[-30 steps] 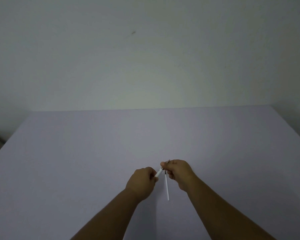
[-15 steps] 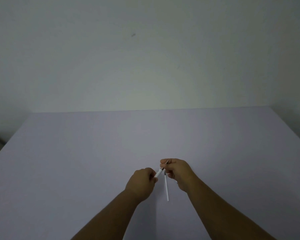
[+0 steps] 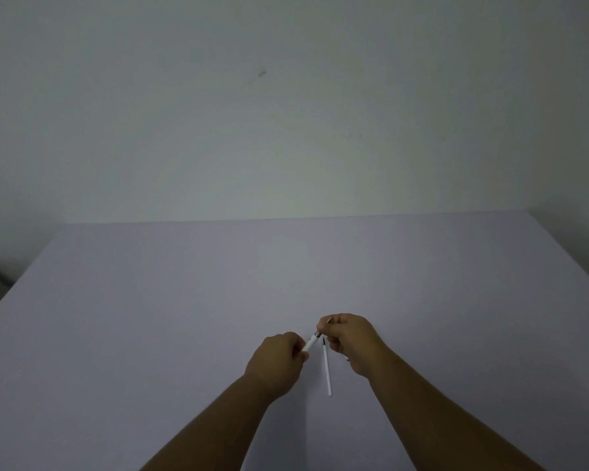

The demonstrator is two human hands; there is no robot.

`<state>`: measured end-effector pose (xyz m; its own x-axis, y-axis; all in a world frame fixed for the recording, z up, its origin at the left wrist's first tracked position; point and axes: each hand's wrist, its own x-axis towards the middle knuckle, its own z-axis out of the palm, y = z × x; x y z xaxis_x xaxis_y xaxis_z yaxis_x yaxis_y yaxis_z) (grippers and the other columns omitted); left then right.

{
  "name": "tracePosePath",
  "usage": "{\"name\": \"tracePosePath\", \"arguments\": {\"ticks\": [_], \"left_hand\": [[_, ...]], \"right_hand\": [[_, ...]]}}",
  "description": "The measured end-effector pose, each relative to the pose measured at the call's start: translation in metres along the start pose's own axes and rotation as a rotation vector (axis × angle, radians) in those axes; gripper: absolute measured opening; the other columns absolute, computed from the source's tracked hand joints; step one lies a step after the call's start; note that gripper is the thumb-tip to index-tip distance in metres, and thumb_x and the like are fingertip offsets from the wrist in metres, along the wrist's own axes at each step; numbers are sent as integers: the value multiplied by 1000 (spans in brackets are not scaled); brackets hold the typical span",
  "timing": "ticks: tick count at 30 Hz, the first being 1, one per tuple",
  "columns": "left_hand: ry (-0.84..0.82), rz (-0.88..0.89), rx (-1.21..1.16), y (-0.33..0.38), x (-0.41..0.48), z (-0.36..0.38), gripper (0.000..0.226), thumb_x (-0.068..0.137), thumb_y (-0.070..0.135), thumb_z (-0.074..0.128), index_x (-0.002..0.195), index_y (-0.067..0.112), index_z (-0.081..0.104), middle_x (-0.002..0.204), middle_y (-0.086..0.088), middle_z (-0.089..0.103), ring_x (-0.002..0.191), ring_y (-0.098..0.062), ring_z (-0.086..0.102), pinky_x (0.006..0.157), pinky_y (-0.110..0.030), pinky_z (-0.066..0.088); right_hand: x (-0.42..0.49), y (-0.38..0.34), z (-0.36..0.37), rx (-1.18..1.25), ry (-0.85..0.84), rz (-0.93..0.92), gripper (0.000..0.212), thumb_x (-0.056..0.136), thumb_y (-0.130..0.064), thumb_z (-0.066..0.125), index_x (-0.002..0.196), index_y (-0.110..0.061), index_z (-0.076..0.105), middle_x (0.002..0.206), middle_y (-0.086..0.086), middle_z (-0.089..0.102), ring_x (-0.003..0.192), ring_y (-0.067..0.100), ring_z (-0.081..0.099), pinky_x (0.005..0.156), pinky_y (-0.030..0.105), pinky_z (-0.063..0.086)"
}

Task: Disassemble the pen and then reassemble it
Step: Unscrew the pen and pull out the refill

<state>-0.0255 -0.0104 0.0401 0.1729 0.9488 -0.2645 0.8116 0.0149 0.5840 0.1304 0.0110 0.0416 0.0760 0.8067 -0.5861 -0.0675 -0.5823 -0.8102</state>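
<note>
My left hand (image 3: 279, 360) is closed around the white pen barrel (image 3: 310, 343), whose short visible end points up and to the right. My right hand (image 3: 349, 338) pinches the pen tip piece (image 3: 323, 327), a small grey part at the barrel's end, between thumb and fingers. A thin white refill (image 3: 326, 368) with a dark end lies on the table just below the hands, running toward me. Most of the barrel is hidden inside my left fist.
The pale lilac table (image 3: 184, 317) stretches wide on all sides of the hands. A plain wall rises behind its far edge. The table's left edge drops off near the dark corner at the far left.
The hands have barely moved. My right fingers have shifted slightly on the tip piece at the barrel's end; the refill lies where it was.
</note>
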Motion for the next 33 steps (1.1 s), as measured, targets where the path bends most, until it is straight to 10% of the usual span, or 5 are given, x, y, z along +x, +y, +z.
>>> {"name": "tracePosePath", "arguments": {"ticks": [33], "left_hand": [[23,17,-2,2,-7,-3,17,90,29,54,97,17,62,94,-4,68,72,-14,55,65,-23,43]], "right_hand": [[-9,-3,2,5,-6,-8,11,82,-12,67,92,-8,70,81,6,64,70,15,54,64,23,48]]}}
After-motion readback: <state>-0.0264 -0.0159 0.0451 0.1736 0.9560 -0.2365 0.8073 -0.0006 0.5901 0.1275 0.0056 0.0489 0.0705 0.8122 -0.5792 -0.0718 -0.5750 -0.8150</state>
